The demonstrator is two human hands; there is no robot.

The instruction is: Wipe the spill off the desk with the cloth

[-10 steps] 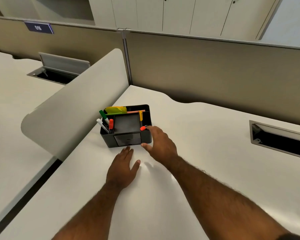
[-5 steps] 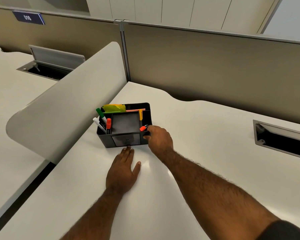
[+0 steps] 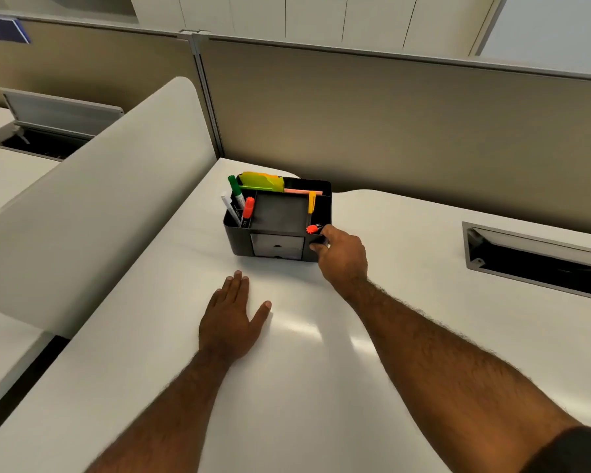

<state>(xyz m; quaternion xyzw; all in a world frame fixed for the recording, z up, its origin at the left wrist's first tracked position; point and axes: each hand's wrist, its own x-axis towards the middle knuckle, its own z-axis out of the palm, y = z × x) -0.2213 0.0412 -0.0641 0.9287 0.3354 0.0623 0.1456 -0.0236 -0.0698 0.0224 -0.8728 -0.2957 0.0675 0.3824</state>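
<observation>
A black desk organiser (image 3: 277, 245) with markers and a yellow-green item stands on the white desk (image 3: 406, 302) near the back partition. My right hand (image 3: 342, 257) grips its front right corner, thumb on the front wall and fingers over the rim. Palm down on the desk, my left hand (image 3: 232, 319) lies flat in front of the organiser with fingers spread, holding nothing. No cloth and no spill can be made out on the desk surface.
A curved white divider panel (image 3: 93, 206) rises along the desk's left side. A recessed cable tray (image 3: 539, 257) opens in the desk at the right. Beige partition walls (image 3: 389, 124) close off the back. A neighbouring desk with an open cable flap (image 3: 48, 128) lies to the left.
My right hand has closed on the organiser's front right corner and the organiser sits farther back towards the partition. My left hand stayed flat, now apart from the organiser.
</observation>
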